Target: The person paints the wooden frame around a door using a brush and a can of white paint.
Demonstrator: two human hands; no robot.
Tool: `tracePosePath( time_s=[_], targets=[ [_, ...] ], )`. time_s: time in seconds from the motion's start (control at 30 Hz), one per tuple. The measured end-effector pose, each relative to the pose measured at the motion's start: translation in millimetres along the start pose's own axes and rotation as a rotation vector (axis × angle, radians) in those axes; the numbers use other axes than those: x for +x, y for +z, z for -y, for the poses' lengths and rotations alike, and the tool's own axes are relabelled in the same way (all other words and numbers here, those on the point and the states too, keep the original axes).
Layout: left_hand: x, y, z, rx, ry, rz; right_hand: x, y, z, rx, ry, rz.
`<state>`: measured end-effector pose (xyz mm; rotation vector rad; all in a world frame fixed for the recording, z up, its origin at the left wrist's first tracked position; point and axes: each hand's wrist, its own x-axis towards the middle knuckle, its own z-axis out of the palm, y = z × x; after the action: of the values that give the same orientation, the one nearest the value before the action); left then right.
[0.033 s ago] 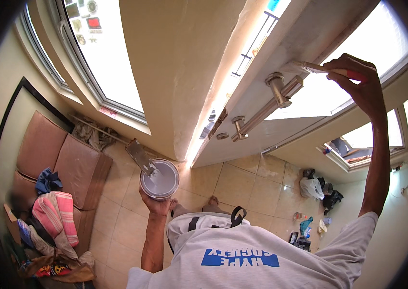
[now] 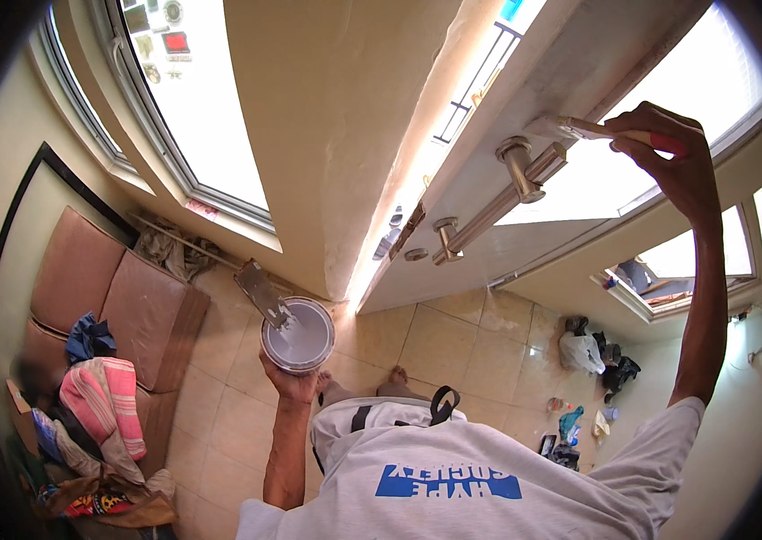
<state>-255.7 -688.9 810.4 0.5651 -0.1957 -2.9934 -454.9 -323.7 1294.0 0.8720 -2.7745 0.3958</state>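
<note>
My left hand (image 2: 289, 382) holds a round can (image 2: 330, 337) from below, in front of my waist. Pale grey-white paint (image 2: 304, 349) coats its inside. Across the far left rim lies a flat scraper (image 2: 259, 292), its near end smeared with paint over the opening. Raised at the upper right, my right hand (image 2: 669, 148) pinches a paintbrush (image 2: 584, 130) by its handle. The bristle end meets the grey door (image 2: 565, 72), just beyond the metal pull handle (image 2: 493, 220). My fingers hide part of the brush handle.
A brown sofa (image 2: 160, 315) stands left, with a pink striped cloth (image 2: 103, 405) and other fabrics piled on it. Windows flank the scene. Bags (image 2: 581, 351) and small items lie on the tiled floor (image 2: 453, 342) to the right. A bright gap separates wall and door.
The brush has shifted very slightly to the right along the door surface. My left hand, the can and the scraper stay where they were.
</note>
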Motion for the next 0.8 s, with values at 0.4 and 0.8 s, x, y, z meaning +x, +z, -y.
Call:
tracePosePath(
  time_s=[0.4, 0.8],
  targets=[
    [5, 0, 0, 0.013, 0.011, -0.046, 7, -7, -3, -0.095, -0.102, -0.036],
    [3, -7, 0, 0.062, 0.009, 0.051, 0, -6, -5, -0.132, -0.09, -0.103]
  ],
)
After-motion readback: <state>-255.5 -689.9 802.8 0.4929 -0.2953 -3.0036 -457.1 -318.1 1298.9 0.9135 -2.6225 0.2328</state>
